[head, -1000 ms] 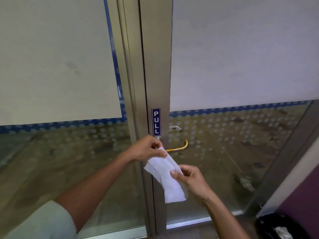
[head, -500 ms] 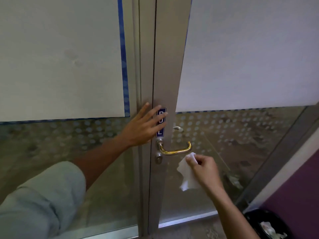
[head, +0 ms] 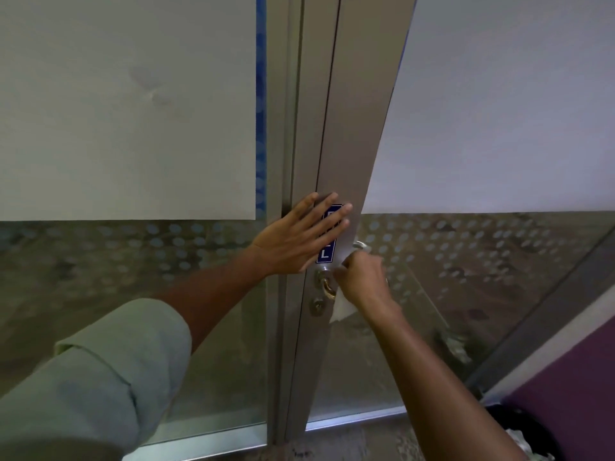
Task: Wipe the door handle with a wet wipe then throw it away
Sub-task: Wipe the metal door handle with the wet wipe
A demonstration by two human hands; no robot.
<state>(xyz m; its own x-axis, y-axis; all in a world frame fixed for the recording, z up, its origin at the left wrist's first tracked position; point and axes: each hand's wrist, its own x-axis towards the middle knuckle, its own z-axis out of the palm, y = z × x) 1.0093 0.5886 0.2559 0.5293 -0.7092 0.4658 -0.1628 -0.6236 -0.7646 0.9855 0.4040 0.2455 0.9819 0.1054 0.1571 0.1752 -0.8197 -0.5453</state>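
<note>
Wiping step in hand. Right hand point(head: 364, 281) closed round white wet wipe point(head: 341, 309), wrapped over brass lever door handle point(head: 327, 289) on grey metal door stile point(head: 346, 161). Left hand point(head: 299, 239) flat, fingers spread, holding nothing, bracing stile. Next, likely: rub along the lever, then carry the wipe to the black bin point(head: 522, 430), bottom right.

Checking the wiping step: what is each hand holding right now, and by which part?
The right hand is closed around the wet wipe on the door handle; one corner hangs below. The left hand holds nothing, flat on the door frame.
</note>
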